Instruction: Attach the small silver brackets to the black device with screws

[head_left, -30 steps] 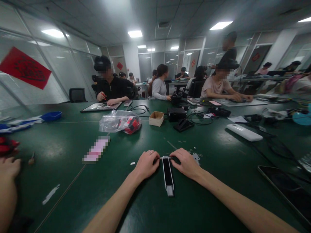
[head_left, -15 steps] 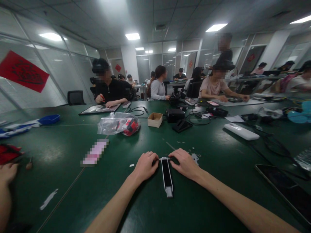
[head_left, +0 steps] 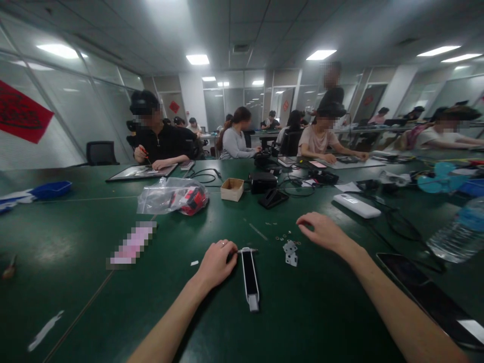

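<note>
Lying on the bench, the device adjoins the left hand, closed on its rod; right hand: half open.

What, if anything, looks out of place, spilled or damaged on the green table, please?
Nothing looks spilled or clearly broken. Slightly untidy are the small plates, overlapping at odd angles with tiny rings scattered just beyond, and the ragged white strip at lower left, which looks like a stray scrap.
</note>
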{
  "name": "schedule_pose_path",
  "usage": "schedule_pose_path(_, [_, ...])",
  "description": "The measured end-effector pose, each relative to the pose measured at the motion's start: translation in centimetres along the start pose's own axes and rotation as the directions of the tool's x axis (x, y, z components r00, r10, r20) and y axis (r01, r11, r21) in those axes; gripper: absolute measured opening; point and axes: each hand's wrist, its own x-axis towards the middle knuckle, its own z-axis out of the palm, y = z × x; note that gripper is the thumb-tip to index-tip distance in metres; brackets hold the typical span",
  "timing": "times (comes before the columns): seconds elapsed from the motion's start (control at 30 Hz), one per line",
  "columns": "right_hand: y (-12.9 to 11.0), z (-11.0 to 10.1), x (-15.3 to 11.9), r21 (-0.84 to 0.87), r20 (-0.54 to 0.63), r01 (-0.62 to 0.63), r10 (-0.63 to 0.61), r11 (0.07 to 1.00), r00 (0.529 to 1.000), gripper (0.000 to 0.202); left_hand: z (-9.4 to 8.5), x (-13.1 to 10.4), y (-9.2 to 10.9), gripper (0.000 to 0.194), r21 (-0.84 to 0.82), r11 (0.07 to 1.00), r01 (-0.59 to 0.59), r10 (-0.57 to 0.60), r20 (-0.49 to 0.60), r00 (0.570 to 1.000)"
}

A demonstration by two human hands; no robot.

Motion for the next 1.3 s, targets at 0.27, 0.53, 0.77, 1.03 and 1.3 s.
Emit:
schedule_pose_path(0.27, [0.4, 0.6, -0.3, 0.117, 0.398, -0.123, 0.067, 0.986, 0.915, 0.020, 0.0, 0.1, 0.1, 0.012, -0.002, 1.000, 0.014, -0.014, 0.016, 1.000])
schedule_pose_path(0.53, [-0.6, 1.3, 0.1, 0.063, 0.420, -0.246, 0.198, 0.967, 0.886, 0.013, 0.0, -0.1, 0.0, 0.011, -0.002, 1.000, 0.001, -0.001, 0.004, 1.000])
schedule_pose_path(0.77, [-2.0, 1.2, 0.0, 0.031, 0.433, -0.318, 0.274, 0.948, 0.859, 0.011, 0.1, -0.2, -0.1, 0.011, 0.006, 1.000, 0.000, 0.000, -0.003, 1.000])
schedule_pose_path(1.03, [-2.5, 1.5, 0.1, 0.042, 0.417, -0.344, 0.297, 0.938, 0.859, 0.011, -0.2, -0.3, 0.2, 0.010, -0.002, 1.000, 0.008, -0.008, 0.007, 1.000])
schedule_pose_path(1.3, [-1.8, 2.5, 0.2, 0.005, 0.357, -0.323, 0.300, 0.946, 0.885, 0.013, -0.2, -0.3, 0.2, 0.011, -0.009, 1.000, 0.025, -0.025, 0.018, 1.000])
